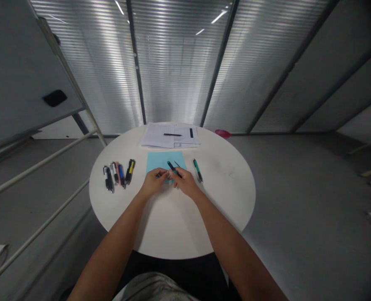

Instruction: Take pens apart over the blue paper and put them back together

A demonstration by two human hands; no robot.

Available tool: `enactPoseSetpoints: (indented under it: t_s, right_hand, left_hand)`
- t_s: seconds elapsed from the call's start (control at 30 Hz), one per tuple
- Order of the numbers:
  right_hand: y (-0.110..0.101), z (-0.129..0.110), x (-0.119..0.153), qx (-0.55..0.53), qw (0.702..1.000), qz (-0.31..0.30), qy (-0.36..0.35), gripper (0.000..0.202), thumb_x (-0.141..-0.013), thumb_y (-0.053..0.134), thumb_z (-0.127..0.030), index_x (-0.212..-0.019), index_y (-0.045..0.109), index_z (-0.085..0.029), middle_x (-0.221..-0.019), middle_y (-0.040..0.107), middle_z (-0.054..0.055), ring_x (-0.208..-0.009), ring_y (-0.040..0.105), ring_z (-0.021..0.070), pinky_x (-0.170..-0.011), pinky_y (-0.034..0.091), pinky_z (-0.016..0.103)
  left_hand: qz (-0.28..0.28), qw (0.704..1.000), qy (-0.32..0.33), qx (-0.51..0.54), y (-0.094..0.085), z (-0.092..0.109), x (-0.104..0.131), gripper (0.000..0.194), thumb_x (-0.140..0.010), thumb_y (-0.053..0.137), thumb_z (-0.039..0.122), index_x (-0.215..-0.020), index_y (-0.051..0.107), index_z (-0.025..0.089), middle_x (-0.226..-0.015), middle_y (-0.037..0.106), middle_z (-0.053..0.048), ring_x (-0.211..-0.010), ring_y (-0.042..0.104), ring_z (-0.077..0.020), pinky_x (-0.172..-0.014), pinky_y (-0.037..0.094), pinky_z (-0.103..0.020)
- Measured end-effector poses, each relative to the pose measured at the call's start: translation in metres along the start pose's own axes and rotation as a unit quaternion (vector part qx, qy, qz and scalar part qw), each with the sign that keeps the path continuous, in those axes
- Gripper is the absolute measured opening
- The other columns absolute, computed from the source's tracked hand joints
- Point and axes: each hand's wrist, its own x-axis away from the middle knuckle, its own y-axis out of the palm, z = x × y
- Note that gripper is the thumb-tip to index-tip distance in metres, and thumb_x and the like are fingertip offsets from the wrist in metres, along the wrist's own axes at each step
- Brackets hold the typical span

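Both my hands meet over the near edge of a light blue sheet [165,159] on the round white table. My right hand [184,180] is closed on a dark pen part with a green end [171,166], which tilts up to the left. My left hand [155,180] is closed, fingertips against those of my right hand; what it pinches is too small to make out. A thin dark piece [177,164] shows on the sheet just beyond my right fingers. To the right of the sheet lies a green and black pen [198,170].
Several pens [115,173] lie in a group at the table's left, a yellow and black one [130,171] among them. Papers [157,136] with a dark pen [172,134] on top are at the far edge. A whiteboard frame [69,71] stands at left.
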Motion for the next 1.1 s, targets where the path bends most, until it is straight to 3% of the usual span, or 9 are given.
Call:
enactPoseSetpoints:
  t_s: [0.23,0.43,0.63,0.73,0.9,1.0,1.1]
  right_hand:
    - [-0.001,0.002,0.001,0.022,1.000,0.005,-0.011,0.037,-0.090,0.049,-0.047,-0.113,0.061,-0.021,-0.077,0.066,-0.001,-0.052,0.055,0.0090,-0.050,0.044,0.021]
    - [-0.006,-0.003,0.005,0.203,0.976,0.028,-0.078,0.033,-0.092,0.049,-0.041,-0.120,0.060,-0.027,-0.110,0.068,0.003,-0.093,0.063,0.0165,-0.084,0.047,0.029]
    - [-0.005,-0.006,0.007,0.302,0.951,-0.001,-0.066,0.040,-0.094,0.043,-0.052,-0.112,0.067,-0.025,-0.095,0.069,0.004,-0.087,0.064,0.0166,-0.080,0.047,0.027]
    - [-0.005,-0.004,0.006,0.294,0.953,-0.007,-0.069,0.038,-0.096,0.040,-0.048,-0.118,0.064,-0.028,-0.106,0.070,0.003,-0.097,0.065,0.0182,-0.084,0.048,0.029]
    - [-0.004,0.004,0.006,0.255,0.961,-0.024,-0.101,0.044,-0.096,0.042,-0.037,-0.140,0.044,-0.034,-0.134,0.058,0.000,-0.119,0.057,0.0186,-0.099,0.046,0.034]
    - [-0.003,0.008,0.005,0.239,0.962,-0.030,-0.131,0.047,-0.096,0.041,-0.029,-0.143,0.040,-0.032,-0.136,0.056,0.001,-0.121,0.055,0.0170,-0.103,0.044,0.035]
    - [-0.002,0.011,0.004,0.238,0.961,-0.027,-0.138,0.044,-0.095,0.044,-0.028,-0.139,0.047,-0.030,-0.130,0.060,0.003,-0.115,0.058,0.0170,-0.100,0.045,0.034]
  left_hand:
    - [0.056,0.996,-0.013,0.064,-0.001,-0.002,-0.002,0.026,-0.076,0.067,0.041,-0.077,0.068,0.015,-0.071,0.065,-0.004,-0.065,0.055,-0.0141,-0.063,0.041,-0.026]
    - [0.100,0.977,-0.047,0.181,-0.004,-0.002,-0.007,0.021,-0.073,0.070,0.037,-0.077,0.065,0.017,-0.070,0.064,-0.003,-0.061,0.053,-0.0119,-0.063,0.042,-0.026]
    - [0.071,0.956,-0.065,0.276,-0.004,-0.001,-0.007,0.019,-0.073,0.071,0.033,-0.079,0.065,0.016,-0.064,0.060,0.000,-0.058,0.054,-0.0104,-0.063,0.044,-0.025]
    - [0.055,0.953,-0.068,0.291,-0.003,0.000,-0.006,0.018,-0.072,0.071,0.032,-0.078,0.065,0.016,-0.064,0.060,0.000,-0.057,0.055,-0.0104,-0.061,0.044,-0.025]
    - [0.047,0.949,-0.078,0.302,-0.002,0.000,-0.006,0.019,-0.070,0.072,0.032,-0.077,0.065,0.016,-0.067,0.062,-0.001,-0.056,0.055,-0.0105,-0.060,0.045,-0.025]
    - [0.044,0.950,-0.077,0.299,-0.003,0.000,-0.005,0.020,-0.070,0.072,0.033,-0.078,0.065,0.016,-0.067,0.062,-0.001,-0.056,0.056,-0.0109,-0.060,0.045,-0.026]
    - [0.032,0.955,-0.076,0.284,-0.003,0.001,-0.004,0.021,-0.071,0.072,0.035,-0.078,0.064,0.016,-0.065,0.061,-0.001,-0.057,0.055,-0.0112,-0.061,0.045,-0.025]
